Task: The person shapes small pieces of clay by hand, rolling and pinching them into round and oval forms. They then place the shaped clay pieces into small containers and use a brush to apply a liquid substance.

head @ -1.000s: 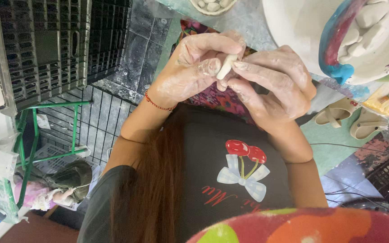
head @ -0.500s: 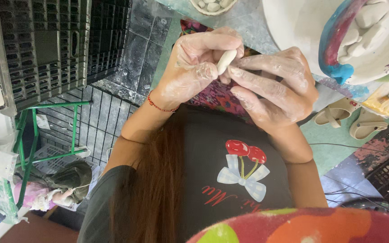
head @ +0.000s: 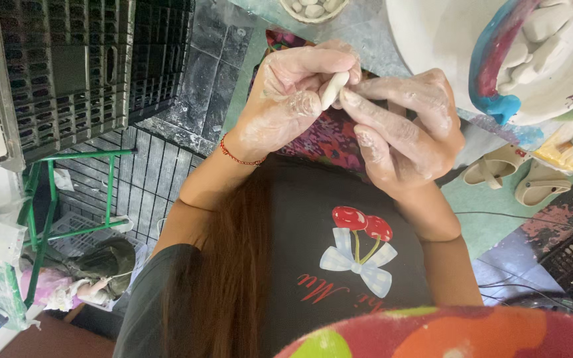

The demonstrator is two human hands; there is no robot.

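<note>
1. While both are dusted white, the left hand (head: 286, 99) is pinching a small clay piece (head: 333, 89) between its fingertips.
2. The right hand (head: 402, 132) is pressing its fingertips closed against the same piece, above the lap.

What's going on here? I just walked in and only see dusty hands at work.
A person is pinching a small, pale, elongated lump of clay between both hands. The left hand, with a thin red string bracelet on its wrist, grips it from one side; the right hand presses its fingertips against it. Both are coated in whitish residue. A small bowl of similar pale lumps sits just beyond.
</note>
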